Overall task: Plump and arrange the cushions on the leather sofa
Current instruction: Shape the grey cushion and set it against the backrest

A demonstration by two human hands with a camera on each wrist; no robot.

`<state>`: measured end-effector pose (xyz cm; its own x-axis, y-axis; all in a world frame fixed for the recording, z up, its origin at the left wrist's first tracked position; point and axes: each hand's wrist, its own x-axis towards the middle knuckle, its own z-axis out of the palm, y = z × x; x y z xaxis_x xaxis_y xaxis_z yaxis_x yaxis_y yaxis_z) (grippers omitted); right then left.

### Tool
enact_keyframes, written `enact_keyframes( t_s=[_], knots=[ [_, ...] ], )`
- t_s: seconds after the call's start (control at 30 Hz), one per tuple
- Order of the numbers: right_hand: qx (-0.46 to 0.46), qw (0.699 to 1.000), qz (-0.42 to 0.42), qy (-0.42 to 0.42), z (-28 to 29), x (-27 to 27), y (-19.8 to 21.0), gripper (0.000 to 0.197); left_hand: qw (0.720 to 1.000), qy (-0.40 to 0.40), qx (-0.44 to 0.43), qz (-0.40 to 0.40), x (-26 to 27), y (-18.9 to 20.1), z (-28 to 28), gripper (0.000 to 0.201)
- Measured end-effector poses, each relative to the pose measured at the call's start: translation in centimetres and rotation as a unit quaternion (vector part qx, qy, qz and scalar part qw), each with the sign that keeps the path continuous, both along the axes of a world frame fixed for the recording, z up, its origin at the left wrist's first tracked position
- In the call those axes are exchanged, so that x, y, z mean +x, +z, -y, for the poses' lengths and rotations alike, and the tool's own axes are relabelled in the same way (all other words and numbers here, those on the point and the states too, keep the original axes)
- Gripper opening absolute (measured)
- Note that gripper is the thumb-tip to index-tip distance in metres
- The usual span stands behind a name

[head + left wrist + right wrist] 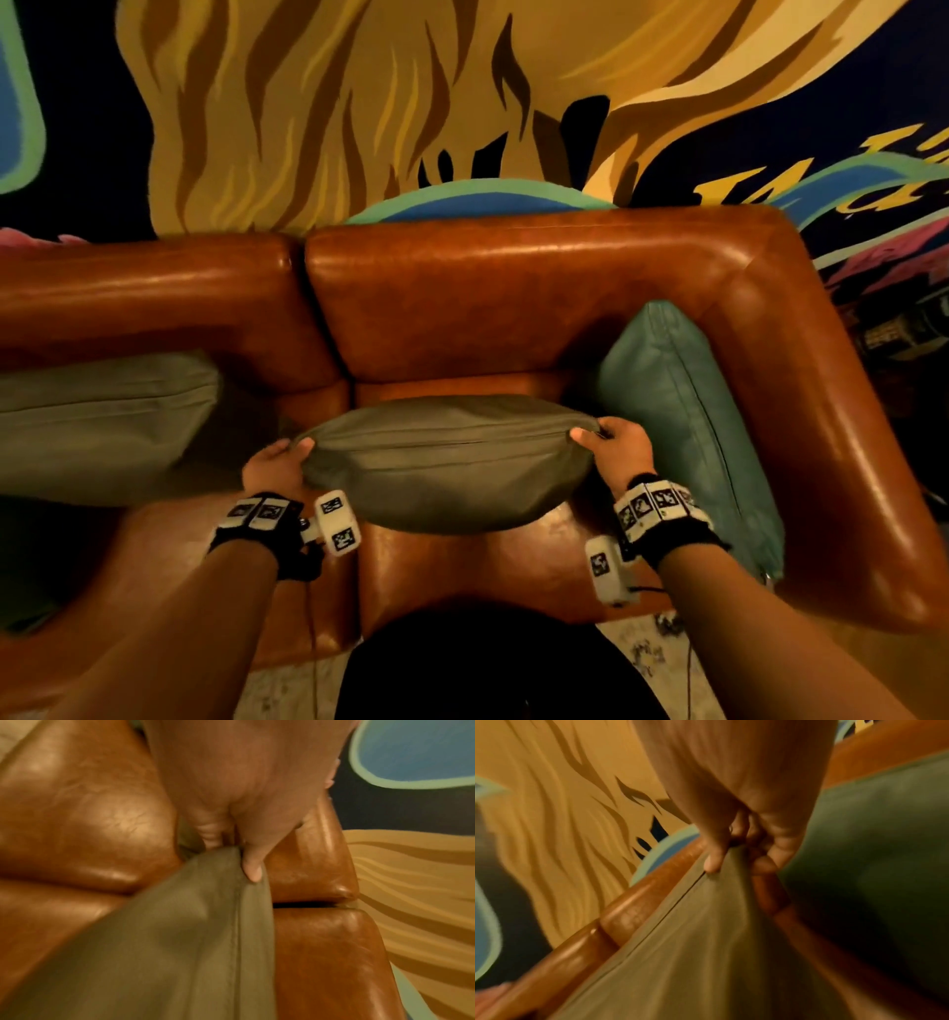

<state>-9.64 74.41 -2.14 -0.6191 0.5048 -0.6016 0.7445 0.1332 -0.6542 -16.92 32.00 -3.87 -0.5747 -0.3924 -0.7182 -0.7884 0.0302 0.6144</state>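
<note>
An olive-green cushion is held edge-up over the seat of the brown leather sofa. My left hand pinches its left corner and my right hand pinches its right corner. In the left wrist view my thumb and fingers clamp the olive cushion at its seam. The right wrist view shows my fingers gripping the olive fabric the same way. A teal cushion leans against the right armrest. A paler green cushion lies on the left seat.
A painted mural wall rises right behind the sofa back. The right armrest curves round close to my right hand. Pale speckled floor shows in front of the sofa, with my dark clothing at the bottom centre.
</note>
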Motion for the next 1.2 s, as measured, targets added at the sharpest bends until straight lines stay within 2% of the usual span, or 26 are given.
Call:
enact_keyframes(
  t_s=[0.07, 0.13, 0.2, 0.27, 0.3, 0.37, 0.43, 0.5, 0.57, 0.63, 0.73, 0.77, 0.8, 0.83, 0.9, 0.93, 1.03, 1.1, 1.2],
  knots=[
    [-0.069, 0.994, 0.033, -0.083, 1.1, -0.3, -1.7, 0.022, 0.998, -0.012, 0.008, 0.067, 1.7, 0.2, -2.4, 0.052],
    [-0.083, 0.989, 0.063, -0.102, 2.8, -1.0, -1.7, 0.038, 0.995, -0.065, -0.036, 0.070, 2.5, 0.7, -5.4, 0.053],
    [-0.075, 0.992, 0.006, -0.104, 4.6, -1.5, -0.8, 0.046, 0.989, -0.111, -0.103, 0.001, 2.4, 1.3, -8.0, 0.053],
    [-0.038, 0.996, -0.059, -0.045, 4.9, -1.9, 2.3, 0.043, 0.976, -0.154, -0.120, -0.100, 2.0, 2.1, -8.0, 0.043],
    [-0.026, 0.996, -0.091, -0.003, 3.9, -1.7, 3.7, 0.038, 0.969, -0.166, -0.134, -0.126, 1.8, 2.7, -6.6, 0.043],
    [0.010, 0.991, -0.129, 0.043, 0.9, -2.0, 6.5, 0.030, 0.957, -0.160, -0.171, -0.172, 1.2, 4.4, -2.9, 0.057],
    [0.077, 0.988, -0.129, 0.031, -1.0, -2.6, 6.7, 0.034, 0.947, -0.109, -0.211, -0.214, 0.6, 5.1, -1.4, 0.060],
    [0.106, 0.988, -0.114, 0.021, 0.6, -3.8, 5.9, 0.037, 0.951, -0.088, -0.189, -0.229, -0.1, 5.2, -3.8, 0.047],
    [0.093, 0.983, -0.122, 0.103, 2.3, -4.5, 5.5, 0.028, 0.950, -0.121, -0.146, -0.249, -0.8, 5.1, -5.4, 0.036],
    [0.078, 0.976, -0.121, 0.161, 0.8, -4.1, 5.1, 0.022, 0.954, -0.144, -0.121, -0.232, -1.5, 4.9, -3.5, 0.033],
    [0.124, 0.980, -0.071, 0.140, -0.9, -3.4, 4.5, 0.027, 0.974, -0.123, -0.104, -0.160, -1.6, 5.0, -1.4, 0.039],
    [0.130, 0.978, -0.060, 0.153, 0.1, -3.5, 4.4, 0.024, 0.972, -0.143, -0.097, -0.157, -1.4, 5.5, -2.3, 0.039],
    [0.127, 0.975, -0.075, 0.167, 1.1, -3.5, 4.5, 0.019, 0.965, -0.178, -0.087, -0.173, -1.1, 5.8, -3.0, 0.036],
    [0.108, 0.974, -0.103, 0.170, 1.9, -3.3, 4.9, 0.015, 0.965, -0.176, -0.049, -0.190, -0.8, 6.5, -3.4, 0.028],
    [0.082, 0.976, -0.154, 0.132, 1.1, -3.2, 5.9, 0.017, 0.975, -0.112, 0.052, -0.186, -1.0, 7.6, -1.8, 0.020],
    [0.082, 0.977, -0.162, 0.107, 0.1, -3.3, 6.0, 0.019, 0.979, -0.082, 0.075, -0.171, -1.2, 7.9, -0.6, 0.020],
    [0.080, 0.986, -0.111, 0.097, -0.2, -4.1, 6.1, 0.024, 0.979, -0.106, 0.055, -0.164, -1.1, 8.6, -0.7, 0.014],
    [0.059, 0.987, -0.131, 0.074, 1.1, -4.5, 6.5, 0.031, 0.974, -0.136, 0.078, -0.165, -0.7, 9.3, -1.9, 0.016],
    [0.053, 0.986, -0.152, -0.032, -0.2, -5.0, 7.1, 0.051, 0.975, -0.076, 0.132, -0.162, -0.7, 9.4, 0.1, 0.017]
  ],
)
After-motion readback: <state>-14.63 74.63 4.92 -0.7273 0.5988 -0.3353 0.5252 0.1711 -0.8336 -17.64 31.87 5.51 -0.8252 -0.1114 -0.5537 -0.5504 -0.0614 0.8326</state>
